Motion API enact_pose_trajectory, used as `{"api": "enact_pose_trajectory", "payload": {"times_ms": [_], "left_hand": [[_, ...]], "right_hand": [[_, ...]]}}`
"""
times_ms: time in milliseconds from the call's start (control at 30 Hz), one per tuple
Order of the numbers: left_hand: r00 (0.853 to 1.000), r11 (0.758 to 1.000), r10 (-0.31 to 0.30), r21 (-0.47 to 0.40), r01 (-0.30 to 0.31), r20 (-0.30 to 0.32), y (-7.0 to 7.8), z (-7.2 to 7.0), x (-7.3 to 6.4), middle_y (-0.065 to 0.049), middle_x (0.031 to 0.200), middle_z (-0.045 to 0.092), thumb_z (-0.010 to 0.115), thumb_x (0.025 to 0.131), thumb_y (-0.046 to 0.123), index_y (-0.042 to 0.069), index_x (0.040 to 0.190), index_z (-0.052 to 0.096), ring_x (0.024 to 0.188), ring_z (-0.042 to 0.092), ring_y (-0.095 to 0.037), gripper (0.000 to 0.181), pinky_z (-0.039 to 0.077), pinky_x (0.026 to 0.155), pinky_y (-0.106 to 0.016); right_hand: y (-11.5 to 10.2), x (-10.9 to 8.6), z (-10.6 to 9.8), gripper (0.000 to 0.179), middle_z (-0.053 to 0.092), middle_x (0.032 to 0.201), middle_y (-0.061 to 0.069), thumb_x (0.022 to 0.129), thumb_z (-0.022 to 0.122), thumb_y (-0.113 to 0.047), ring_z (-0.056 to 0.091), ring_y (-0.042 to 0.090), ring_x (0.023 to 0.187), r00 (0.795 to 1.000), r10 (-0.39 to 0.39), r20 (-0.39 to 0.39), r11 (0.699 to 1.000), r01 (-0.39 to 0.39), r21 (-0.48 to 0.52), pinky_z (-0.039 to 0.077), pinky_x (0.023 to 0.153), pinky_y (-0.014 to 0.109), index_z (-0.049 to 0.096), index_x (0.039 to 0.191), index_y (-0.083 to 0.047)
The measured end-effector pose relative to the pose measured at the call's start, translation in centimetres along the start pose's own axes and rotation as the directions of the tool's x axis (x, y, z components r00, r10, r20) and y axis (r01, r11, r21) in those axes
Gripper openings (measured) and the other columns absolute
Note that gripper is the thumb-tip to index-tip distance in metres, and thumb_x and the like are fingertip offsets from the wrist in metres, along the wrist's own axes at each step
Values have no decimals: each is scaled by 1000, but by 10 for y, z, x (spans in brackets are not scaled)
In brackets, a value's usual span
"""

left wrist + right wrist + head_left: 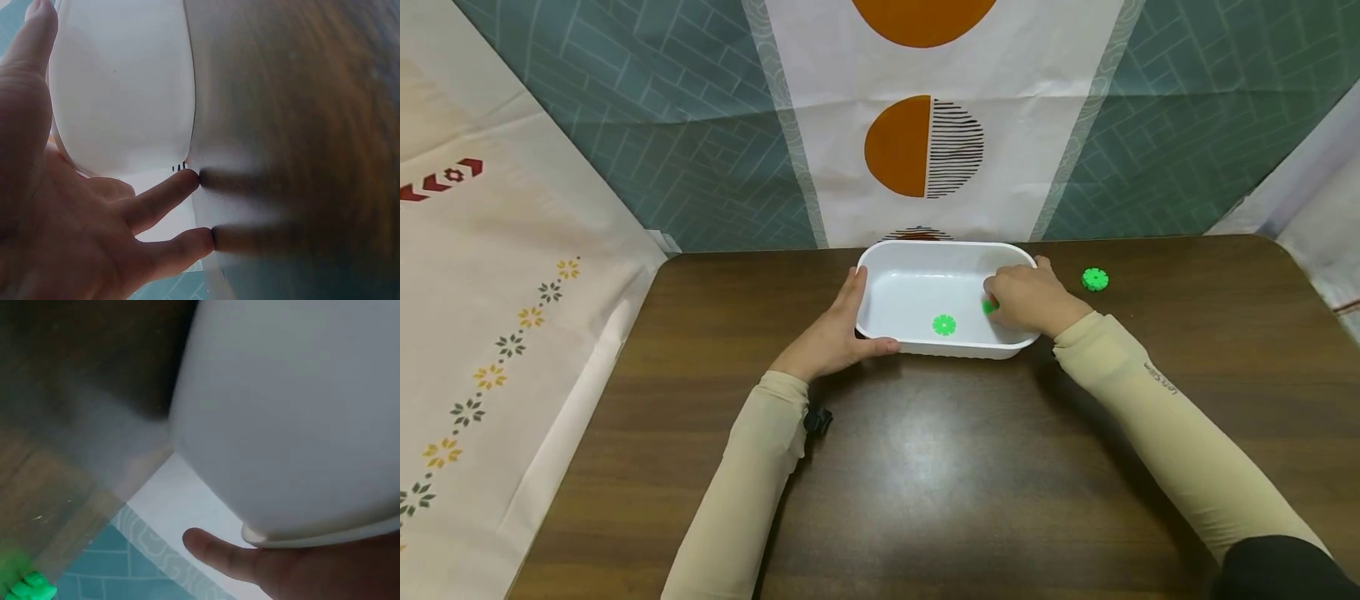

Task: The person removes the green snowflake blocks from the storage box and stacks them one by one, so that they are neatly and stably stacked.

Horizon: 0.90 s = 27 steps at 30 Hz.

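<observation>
A white plastic tub stands at the table's far edge. Inside it lies a flat green notched disc. My left hand rests against the tub's left end with fingers spread, the thumb along its front side; in the left wrist view two fingertips of this hand meet the tabletop. My right hand reaches over the right rim and pinches another green disc, mostly hidden by the fingers. One finger of that hand sticks out beyond the rim in the right wrist view.
To the right of the tub, a small stack of green discs sits on the brown wooden table. A patterned cloth hangs behind the table, and a pale embroidered cloth hangs on the left.
</observation>
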State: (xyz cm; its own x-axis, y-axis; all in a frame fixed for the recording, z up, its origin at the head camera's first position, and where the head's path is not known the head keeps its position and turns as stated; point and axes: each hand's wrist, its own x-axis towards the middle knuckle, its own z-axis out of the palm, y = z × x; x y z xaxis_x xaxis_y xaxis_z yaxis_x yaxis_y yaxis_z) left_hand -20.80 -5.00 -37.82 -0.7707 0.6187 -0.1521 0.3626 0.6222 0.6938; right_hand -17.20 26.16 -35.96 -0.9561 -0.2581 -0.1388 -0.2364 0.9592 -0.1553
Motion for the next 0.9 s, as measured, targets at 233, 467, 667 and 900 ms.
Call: {"api": "enact_pose_trajectory", "payload": {"times_ms": [233,467,667,900], "left_hand": [[1000,1000,-11,4,11,4,1,-1,-3,-6,169,-12,78,83,59,20,162,-12,151,17,-31,126,23,118,-44],[1000,1000,-5,-1,5,6,1,0,-2,-5,168,-13,78,83,58,21,162,-12,151,16,-31,126,23,118,-45],[1000,1000,0,-4,0,1,2,1,-1,-6,168,-12,79,83,57,20,162,-12,151,16,-31,126,23,118,-44],[1000,1000,0,-2,0,2,1,-1,-1,-7,168,-13,78,82,59,20,162,-12,151,14,-30,127,21,118,-44]], "right_hand": [[-1,5,5,19,65,86,9,87,79,-15,62,31,93,999,41,3,999,-41,17,33,85,58,65,93,-4],[-1,5,2,17,59,78,7,87,78,-14,58,28,82,998,57,27,998,-57,3,32,80,54,66,81,-5],[1,5,1,18,58,75,4,85,76,-13,57,25,77,999,48,13,999,-48,7,34,77,50,60,76,-10],[-3,5,0,19,60,77,6,85,80,-11,60,28,84,998,56,-9,998,-55,10,35,75,50,61,86,-6]]}}
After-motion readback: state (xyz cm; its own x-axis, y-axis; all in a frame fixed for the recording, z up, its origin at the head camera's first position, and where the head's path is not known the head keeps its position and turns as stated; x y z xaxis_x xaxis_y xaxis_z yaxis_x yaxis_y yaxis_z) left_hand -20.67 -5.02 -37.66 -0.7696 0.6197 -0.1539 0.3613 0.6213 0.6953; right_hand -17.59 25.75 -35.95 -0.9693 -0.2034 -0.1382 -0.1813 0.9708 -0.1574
